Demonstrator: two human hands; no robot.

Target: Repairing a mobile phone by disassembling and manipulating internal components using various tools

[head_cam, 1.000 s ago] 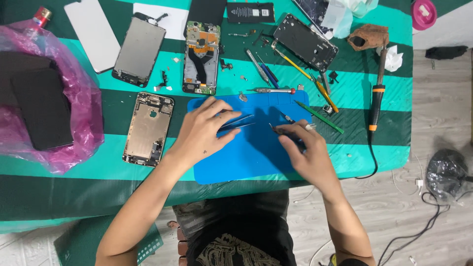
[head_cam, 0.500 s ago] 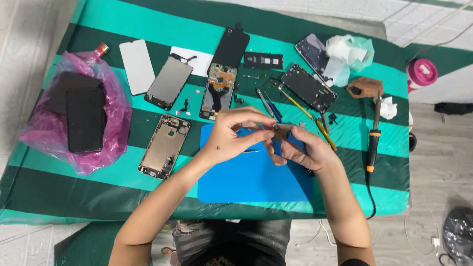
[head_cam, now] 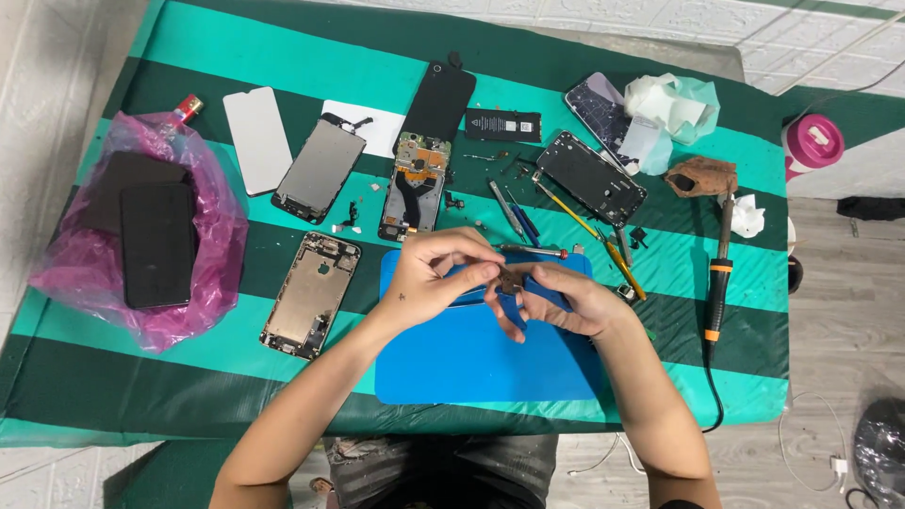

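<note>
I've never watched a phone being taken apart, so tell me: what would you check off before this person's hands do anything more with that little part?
1. Small part pinched between both hands: ok; left hand and right hand meet on it.
2. Part raised off the blue mat: cannot tell.
3. Bare mat below to catch a drop: ok.
4. Red-tipped screwdriver close by: ok; at the mat's far edge.
5. Soldering iron away from the hands: ok; it lies off to the right.
6. Iron hot or cold: cannot tell.
</note>
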